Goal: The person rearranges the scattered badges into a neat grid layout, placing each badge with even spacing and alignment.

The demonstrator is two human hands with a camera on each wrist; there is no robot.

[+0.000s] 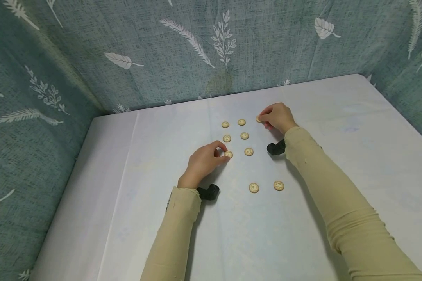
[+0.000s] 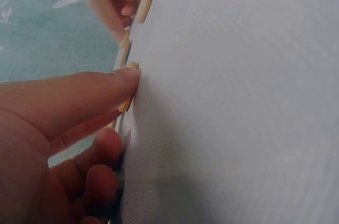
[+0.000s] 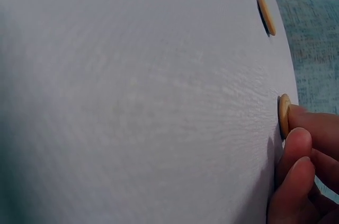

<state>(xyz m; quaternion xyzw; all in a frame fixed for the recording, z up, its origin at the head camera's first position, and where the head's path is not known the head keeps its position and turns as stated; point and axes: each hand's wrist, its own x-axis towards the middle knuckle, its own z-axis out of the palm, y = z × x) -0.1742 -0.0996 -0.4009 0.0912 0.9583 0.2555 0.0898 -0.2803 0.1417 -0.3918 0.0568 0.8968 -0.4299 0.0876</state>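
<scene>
Small round wooden discs with a rim and dark markings lie on the white cloth. My left hand pinches the near disc of the left column between thumb and forefinger, its other fingers curled. The left wrist view shows the thumb across this disc's edge, close to the cloth. At the far right of the group, my right hand holds another disc by its right side, the fingertips hiding part of it. In the right wrist view that disc stands out beside the fingertips, low over the cloth.
Around the hands lie more discs: a far left one, a far middle one, two in the second row, and one right of my left hand. Two lie nearer me, including one. A green leaf-patterned curtain borders the table.
</scene>
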